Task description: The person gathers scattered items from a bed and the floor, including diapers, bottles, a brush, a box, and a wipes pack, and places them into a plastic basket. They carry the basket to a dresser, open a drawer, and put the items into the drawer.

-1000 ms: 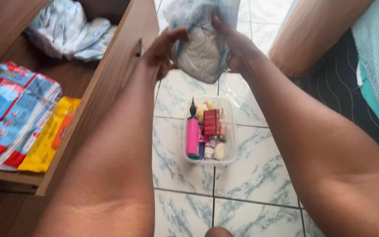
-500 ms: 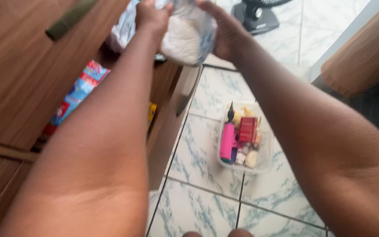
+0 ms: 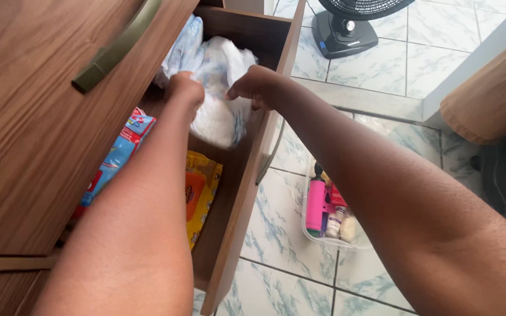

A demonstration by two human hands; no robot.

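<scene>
Both of my hands reach into an open wooden drawer [image 3: 247, 175]. My left hand [image 3: 184, 89] and my right hand [image 3: 257, 86] grip a white bundle of diapers in thin plastic [image 3: 218, 114] from either side, holding it low inside the drawer. More white and pale blue diapers [image 3: 190, 50] lie at the drawer's far end, just behind the bundle. My forearms cover much of the drawer's inside.
A blue and red soft pack [image 3: 118, 155] and a yellow and orange pack [image 3: 201, 193] lie in the near part of the drawer. A clear tub with a pink bottle and small items [image 3: 326, 208] sits on the tiled floor. A black fan base [image 3: 346, 29] stands beyond.
My hands have carried the white bundle from above the floor tub over to the left and down into the drawer. The view has swung with them.
</scene>
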